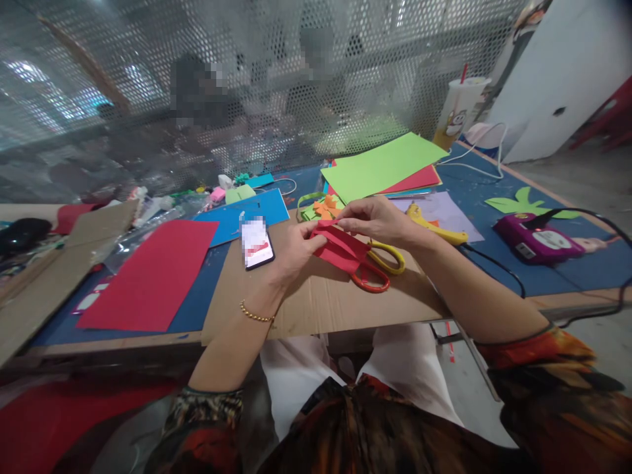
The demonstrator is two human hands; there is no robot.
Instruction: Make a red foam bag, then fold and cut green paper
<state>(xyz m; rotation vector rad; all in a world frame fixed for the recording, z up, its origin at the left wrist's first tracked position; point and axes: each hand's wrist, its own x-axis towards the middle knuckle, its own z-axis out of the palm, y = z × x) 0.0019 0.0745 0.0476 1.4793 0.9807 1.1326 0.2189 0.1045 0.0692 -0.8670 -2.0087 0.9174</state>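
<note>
Between my hands is a folded piece of red paper [345,250], held above a cardboard sheet [296,309]. My left hand [296,247] pinches its left edge, and my right hand [372,220] has fingers closed on its top edge. Scissors [371,287] with one red and one yellow handle loop lie on the cardboard; the red paper hides their blades. Just behind the hands sits an orange paper flower [326,208] with green paper pieces. A phone [257,243] with a lit screen rests left of my left hand.
A large red sheet [153,276] and a blue sheet [266,209] lie at left. Behind is a paper stack topped with light green [390,164]. At right are a yellow glue gun [437,227], a purple power box [536,237] with cables, green leaf cutouts [526,203] and a drink cup [459,112].
</note>
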